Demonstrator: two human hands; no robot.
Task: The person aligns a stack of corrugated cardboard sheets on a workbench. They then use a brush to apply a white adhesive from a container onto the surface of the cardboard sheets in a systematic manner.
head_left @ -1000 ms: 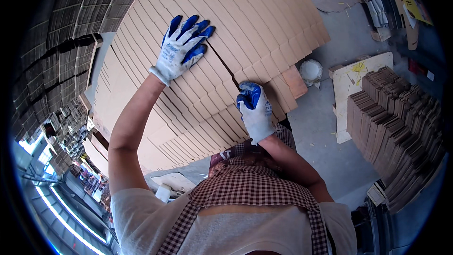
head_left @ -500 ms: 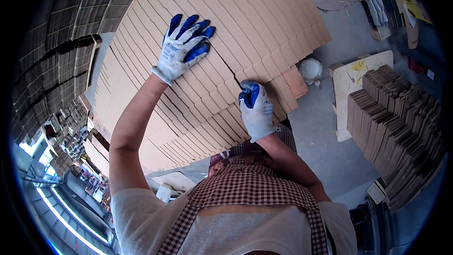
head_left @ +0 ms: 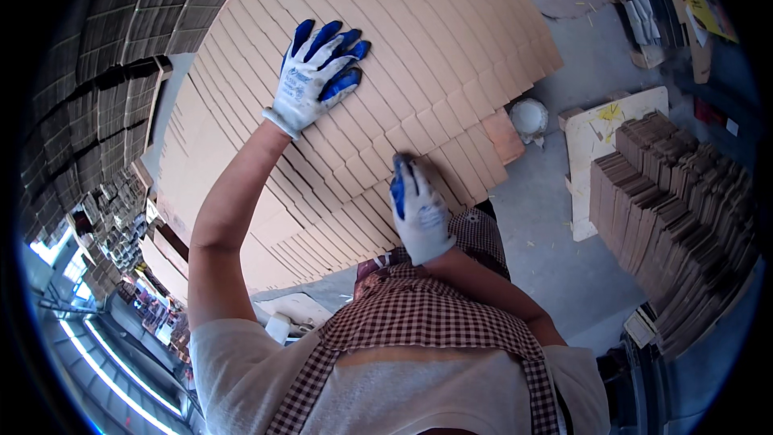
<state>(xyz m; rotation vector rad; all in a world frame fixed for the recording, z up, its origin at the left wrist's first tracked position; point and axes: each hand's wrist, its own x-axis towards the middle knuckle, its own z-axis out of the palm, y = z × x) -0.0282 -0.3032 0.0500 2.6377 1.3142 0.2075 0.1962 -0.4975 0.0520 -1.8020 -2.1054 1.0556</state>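
Overlapping flat cardboard sheets [head_left: 378,72] spread in a fanned, shingled layer in front of me. My left hand [head_left: 310,84], in a white knit glove with blue-coated fingers, lies flat on them with its fingers spread. Toward the near edge of the layer, my right hand [head_left: 420,213] wears a matching glove. Its fingers stretch forward over the sheet edges, close together, and the fingertips are slightly blurred. No object shows in either hand. Whether the right fingertips press on the cardboard is hard to see.
To the right, bundled cardboard stacks [head_left: 668,217] stand beside a pale board [head_left: 580,169] on the floor. A round white container [head_left: 529,121] sits by the layer's right edge. Tall cardboard piles [head_left: 97,89] line the left. A white object [head_left: 278,328] lies near my left elbow.
My right hand has moved left and slightly toward me, its curled fingers straightening. The dark gap between sheets beside it no longer shows. My left hand has barely shifted.
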